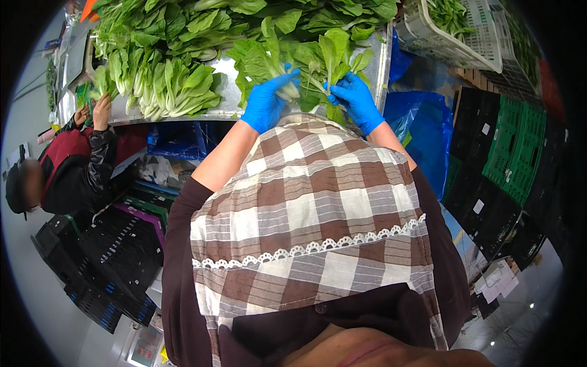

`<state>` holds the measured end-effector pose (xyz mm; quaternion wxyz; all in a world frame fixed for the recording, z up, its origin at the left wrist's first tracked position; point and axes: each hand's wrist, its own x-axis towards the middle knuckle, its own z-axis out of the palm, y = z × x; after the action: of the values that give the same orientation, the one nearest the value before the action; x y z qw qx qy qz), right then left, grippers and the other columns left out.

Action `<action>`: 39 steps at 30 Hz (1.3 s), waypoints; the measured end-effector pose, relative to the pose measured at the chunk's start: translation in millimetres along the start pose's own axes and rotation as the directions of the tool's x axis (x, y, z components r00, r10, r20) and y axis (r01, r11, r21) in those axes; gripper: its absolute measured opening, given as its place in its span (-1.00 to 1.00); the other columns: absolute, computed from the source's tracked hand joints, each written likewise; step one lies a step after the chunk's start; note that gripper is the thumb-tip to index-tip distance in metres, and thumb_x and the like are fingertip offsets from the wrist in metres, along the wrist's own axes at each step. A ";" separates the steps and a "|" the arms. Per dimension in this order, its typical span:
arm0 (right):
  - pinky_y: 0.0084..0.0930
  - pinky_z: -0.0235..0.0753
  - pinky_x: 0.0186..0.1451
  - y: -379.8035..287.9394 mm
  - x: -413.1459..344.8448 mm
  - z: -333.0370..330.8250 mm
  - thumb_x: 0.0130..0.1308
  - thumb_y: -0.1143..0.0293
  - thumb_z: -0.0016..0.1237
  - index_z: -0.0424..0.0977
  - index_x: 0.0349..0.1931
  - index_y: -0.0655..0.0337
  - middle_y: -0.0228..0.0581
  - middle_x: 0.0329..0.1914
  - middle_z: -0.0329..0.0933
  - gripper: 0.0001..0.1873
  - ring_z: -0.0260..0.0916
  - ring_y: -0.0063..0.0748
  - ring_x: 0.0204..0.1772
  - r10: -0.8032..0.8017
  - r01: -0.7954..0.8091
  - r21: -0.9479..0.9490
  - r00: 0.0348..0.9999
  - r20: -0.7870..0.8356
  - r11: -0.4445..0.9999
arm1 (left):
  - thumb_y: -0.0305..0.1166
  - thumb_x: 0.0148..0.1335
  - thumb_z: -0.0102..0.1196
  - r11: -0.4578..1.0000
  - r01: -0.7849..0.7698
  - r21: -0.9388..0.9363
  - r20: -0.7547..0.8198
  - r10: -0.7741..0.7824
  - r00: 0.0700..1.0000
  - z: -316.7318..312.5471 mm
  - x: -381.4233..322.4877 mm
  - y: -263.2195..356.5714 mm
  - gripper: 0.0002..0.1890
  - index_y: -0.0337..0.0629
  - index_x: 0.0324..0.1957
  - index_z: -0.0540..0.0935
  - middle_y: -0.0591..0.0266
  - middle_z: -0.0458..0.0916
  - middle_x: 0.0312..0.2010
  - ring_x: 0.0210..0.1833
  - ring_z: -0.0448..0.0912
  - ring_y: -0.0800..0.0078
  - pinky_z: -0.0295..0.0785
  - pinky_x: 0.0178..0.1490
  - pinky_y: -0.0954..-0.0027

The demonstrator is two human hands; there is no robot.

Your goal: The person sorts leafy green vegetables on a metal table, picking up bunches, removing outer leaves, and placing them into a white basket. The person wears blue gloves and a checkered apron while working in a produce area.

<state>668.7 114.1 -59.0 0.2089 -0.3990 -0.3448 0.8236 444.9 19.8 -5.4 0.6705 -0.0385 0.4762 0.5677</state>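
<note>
In a blue glove, my left hand (pixel 270 98) is closed around the pale base of a head of leafy greens (pixel 257 64), its leaves pointing away from me. My right hand (pixel 355 101), also gloved in blue, pinches the stem of a loose green leaf (pixel 333 50) between thumb and fingers. Other loose leaves (pixel 309 98) lie between the hands on the metal table (pixel 227 73). To the left of my left hand rests a row of leafy heads (pixel 169 89), white stems towards me. A large heap of greens (pixel 183 27) covers the far side.
A co-worker (pixel 64 160) at the left handles greens at the same table. White crates (pixel 477 46) of greens stand at the upper right. Below them are a blue plastic bag (pixel 419 137) and stacked black and green crates (pixel 516 147). More black crates (pixel 114 247) stand lower left.
</note>
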 end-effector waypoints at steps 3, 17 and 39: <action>-0.51 0.53 -0.22 -1.1 -1.8 7.2 0.28 0.52 0.14 0.36 0.01 0.32 -0.20 -0.24 0.55 -0.66 0.52 -0.42 -0.29 -0.038 0.037 0.014 0.999 0.032 0.999 | -0.47 0.36 0.08 1.000 0.008 0.010 0.017 -0.008 1.000 -0.1 1.0 -0.5 -0.58 -0.35 0.23 0.44 0.05 0.60 0.11 0.06 0.59 0.31 0.50 0.18 0.32; -0.58 0.52 -0.28 -9.6 -9.4 42.5 0.20 0.35 0.25 0.49 0.02 0.39 -0.22 -0.24 0.61 -0.57 0.55 -0.48 -0.28 0.009 0.017 -0.241 0.994 0.106 0.970 | -0.35 0.21 0.31 0.962 0.013 0.271 -0.019 -0.008 1.000 12.2 -0.7 -4.6 -0.65 -0.24 -0.66 0.57 0.11 0.61 -0.56 -0.49 0.52 0.41 0.37 -0.35 0.39; -0.51 0.52 -0.39 -5.7 8.7 -41.8 0.26 0.39 0.17 0.52 -0.14 0.34 -0.20 -0.37 0.61 -0.75 0.53 -0.45 -0.45 -0.062 -0.039 -0.274 0.935 -0.350 0.961 | -0.45 0.33 0.15 0.998 -0.043 -0.034 -0.079 0.041 0.996 -9.1 -5.2 3.5 -0.78 -0.39 -0.05 0.62 0.09 0.65 -0.16 -0.14 0.61 0.33 0.53 0.02 0.35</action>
<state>697.5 140.1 -77.8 0.2147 -0.5642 -0.4152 0.6806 437.2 11.9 -5.1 0.6384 -0.0628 0.4925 0.5882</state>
